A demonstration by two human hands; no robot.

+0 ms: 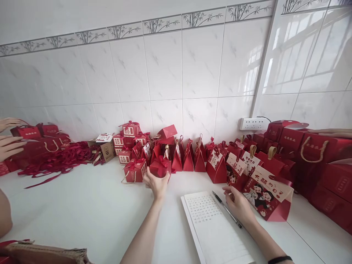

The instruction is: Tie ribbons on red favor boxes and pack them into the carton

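My left hand (157, 183) is closed around the lower sides of a small red gift box (160, 168) with a ribbon bow on top, near the row of boxes. Beside it stands a red box with a rope handle (134, 171). My right hand (238, 205) rests on the table with loosely curled fingers, thumb and forefinger apart, holding nothing visible. Just left of it, a black pen (227, 209) lies across an open notebook (209, 227) with handwritten lines. Close on its right is a red gift box with a cartoon couple (264, 196).
Red triangular boxes (188, 157) line the tiled wall. Red ribbons (63, 157) heap at left by an open cardboard box (107, 148). Large red bags (313, 154) stack at right below a power strip (254, 124). Another person's hands (9, 143) show at far left.
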